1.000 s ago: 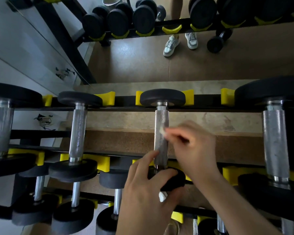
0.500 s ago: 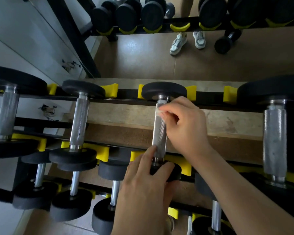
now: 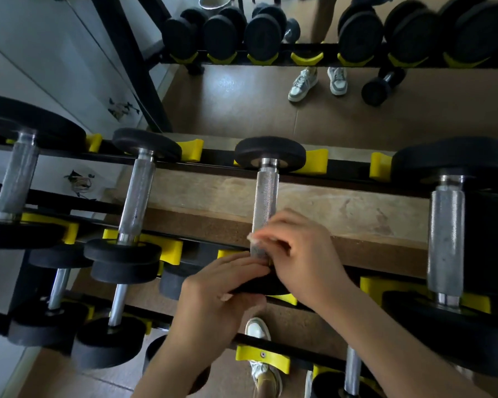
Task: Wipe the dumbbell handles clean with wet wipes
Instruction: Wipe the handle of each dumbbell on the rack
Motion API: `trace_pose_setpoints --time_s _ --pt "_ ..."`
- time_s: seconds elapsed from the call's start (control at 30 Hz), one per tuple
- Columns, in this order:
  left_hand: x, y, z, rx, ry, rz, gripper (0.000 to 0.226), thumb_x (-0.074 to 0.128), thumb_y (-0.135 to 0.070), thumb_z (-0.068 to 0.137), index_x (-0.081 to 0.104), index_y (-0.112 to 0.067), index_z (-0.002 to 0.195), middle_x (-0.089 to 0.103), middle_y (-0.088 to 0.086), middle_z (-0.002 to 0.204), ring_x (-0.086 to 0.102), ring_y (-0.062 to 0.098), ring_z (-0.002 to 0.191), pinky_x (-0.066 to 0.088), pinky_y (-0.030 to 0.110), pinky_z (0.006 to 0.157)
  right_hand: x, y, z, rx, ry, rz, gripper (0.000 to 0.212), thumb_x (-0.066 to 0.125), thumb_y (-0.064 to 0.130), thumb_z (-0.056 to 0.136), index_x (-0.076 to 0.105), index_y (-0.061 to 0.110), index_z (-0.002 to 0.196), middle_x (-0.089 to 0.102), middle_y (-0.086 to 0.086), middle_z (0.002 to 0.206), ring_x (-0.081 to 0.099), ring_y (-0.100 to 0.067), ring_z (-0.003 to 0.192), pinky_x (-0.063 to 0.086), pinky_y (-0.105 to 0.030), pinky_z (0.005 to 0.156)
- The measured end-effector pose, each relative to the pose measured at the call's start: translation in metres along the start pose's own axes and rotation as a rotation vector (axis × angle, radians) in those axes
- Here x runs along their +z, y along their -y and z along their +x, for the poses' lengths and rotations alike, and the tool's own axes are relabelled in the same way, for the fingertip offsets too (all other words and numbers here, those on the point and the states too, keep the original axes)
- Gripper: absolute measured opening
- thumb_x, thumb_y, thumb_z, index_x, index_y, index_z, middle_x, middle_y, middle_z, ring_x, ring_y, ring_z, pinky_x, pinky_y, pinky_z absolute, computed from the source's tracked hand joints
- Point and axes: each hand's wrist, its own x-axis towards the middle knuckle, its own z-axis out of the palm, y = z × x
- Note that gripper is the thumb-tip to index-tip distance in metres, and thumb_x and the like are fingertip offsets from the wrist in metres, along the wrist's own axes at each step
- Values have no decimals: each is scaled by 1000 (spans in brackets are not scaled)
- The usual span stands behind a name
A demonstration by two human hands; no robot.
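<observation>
At the near end of the handle (image 3: 266, 196), right hand (image 3: 305, 254) pinches the wipe (image 3: 253, 238); left hand (image 3: 216, 297) clasps the weight (image 3: 259, 286).

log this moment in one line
step: wiping | right hand: pinches wet wipe on dumbbell handle, near end | left hand: grips near weight

On the rack's (image 3: 345, 168) top tier, the middle dumbbell (image 3: 266, 196) lies between the left dumbbell (image 3: 135, 196) and the right dumbbell (image 3: 446, 234), with the left hand (image 3: 213, 297) on its near weight and the right hand (image 3: 302, 254) just behind, holding a wipe (image 3: 252, 237) against the handle.
</observation>
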Motion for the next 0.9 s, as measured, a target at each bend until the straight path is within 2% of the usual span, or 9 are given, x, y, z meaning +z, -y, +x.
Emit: trace_pose_setpoints --time_s 0.13,0.23,0.33,0.47,0.63,0.7,0.77,0.83,0.9 --pt "-18 13 0 -210 109 -408 38 77 -21 68 74 -36 103 70 -6 117 54 17 126 44 45 104 2 -8 49 1 -271 -115 11 67 5 84 72 7 94 66 -5 92 61 -11 81 46 -16 69" --pt "-24 12 4 -289 164 -447 37 75 -10 72 75 -32 102 68 -2 121 55 20 125 44 49 103 5 -7 38 -3 -218 -121 10 68 4 84 73 8 93 68 -3 92 61 -9 82 48 -16 69" --pt "-24 7 4 -278 204 -344 39 70 -9 75 73 -36 104 66 -8 122 54 14 125 44 47 104 2 -6 6 -2 -99 -50 10 72 5 82 74 10 90 69 1 88 61 -4 80 51 -16 69" --pt "-23 -5 2 -210 174 -181 42 65 -12 77 67 -39 108 62 -14 126 53 7 123 47 38 102 5 -17 31 46 -328 -16 9 73 2 81 73 8 89 67 1 85 56 -2 76 44 -9 68" --pt "-1 -39 -4 240 250 711 45 70 -23 68 65 -31 111 68 -14 110 62 14 106 49 37 93 3 -15 0 72 -266 -1 6 72 4 82 73 8 86 67 -1 80 59 -9 71 48 -23 64" --pt "12 -44 -2 213 202 793 35 71 -23 69 69 -28 104 70 -10 101 66 18 91 53 34 79 -1 -18 12 53 -242 -23 5 71 5 82 72 9 85 67 -1 79 59 -11 71 48 -29 63" --pt "20 -44 0 167 150 803 31 51 -13 74 73 -25 93 71 -6 96 66 21 82 54 33 69 -3 -21 38 60 -318 -30 6 70 5 81 72 8 85 66 -2 81 59 -13 72 48 -31 63" --pt "21 -41 0 175 85 760 41 37 -9 71 74 -21 85 73 -5 90 67 22 77 55 31 65 -3 -19 48 70 -343 -23 6 71 4 81 72 9 83 65 -2 80 58 -13 71 46 -28 62" --pt "14 -33 -2 236 31 703 34 48 -4 69 73 -18 87 73 -5 90 65 22 80 57 33 69 -2 -16 31 49 -209 -17 5 72 7 81 71 10 78 62 2 75 54 -9 67 42 -21 59"
